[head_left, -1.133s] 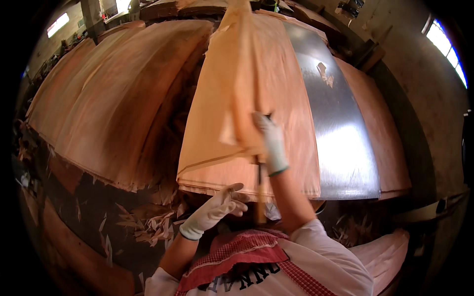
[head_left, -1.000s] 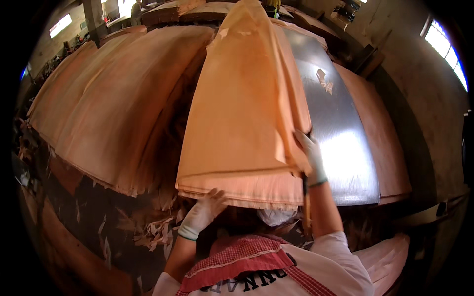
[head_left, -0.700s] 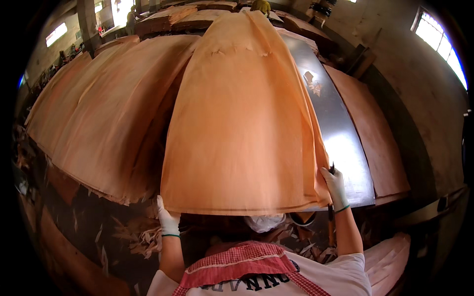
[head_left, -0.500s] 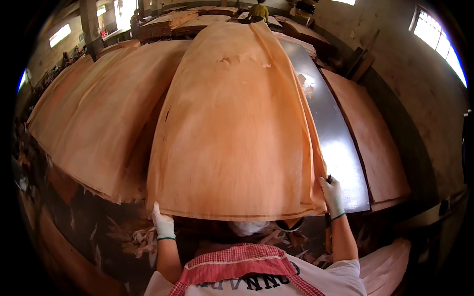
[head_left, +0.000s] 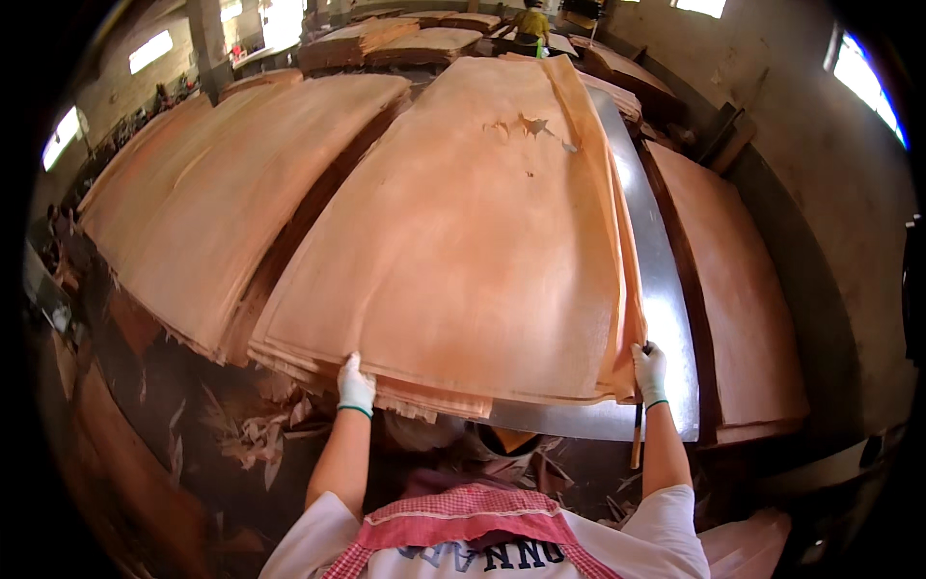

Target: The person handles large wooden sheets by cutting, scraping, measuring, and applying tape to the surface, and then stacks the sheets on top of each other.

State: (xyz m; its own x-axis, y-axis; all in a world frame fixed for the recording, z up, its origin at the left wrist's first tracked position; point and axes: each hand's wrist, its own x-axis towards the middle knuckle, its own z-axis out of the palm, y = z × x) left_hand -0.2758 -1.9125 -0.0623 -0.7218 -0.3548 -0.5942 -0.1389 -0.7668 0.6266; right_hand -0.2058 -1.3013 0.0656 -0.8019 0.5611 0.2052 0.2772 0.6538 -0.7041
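A large, thin orange-brown wood veneer sheet [head_left: 453, 251] lies before me, with a torn hole near its far end and a folded strip along its right side. At its near edge, my left hand [head_left: 356, 388], in a white glove, is closed on the sheet, thumb on top. My right hand [head_left: 651, 374], gloved too, grips the sheet's near right corner. A slim wooden handle [head_left: 637, 439] sticks down beside the right hand, and a small dark tip shows above that hand; whether they are one tool I cannot tell. Under the sheet's right side is a smooth grey board [head_left: 666, 333].
Stacks of veneer stand on the left [head_left: 222, 183] and on the right [head_left: 728, 299]. Veneer scraps [head_left: 265, 429] litter the floor at the lower left. A person [head_left: 531, 24] in a yellow top is at the far end, near more stacks. A wall runs along the right.
The sheet's near edge has shifted left, and its near left corner now lies over other veneer layers. My left hand has moved right along the edge. More of the grey board's near edge shows.
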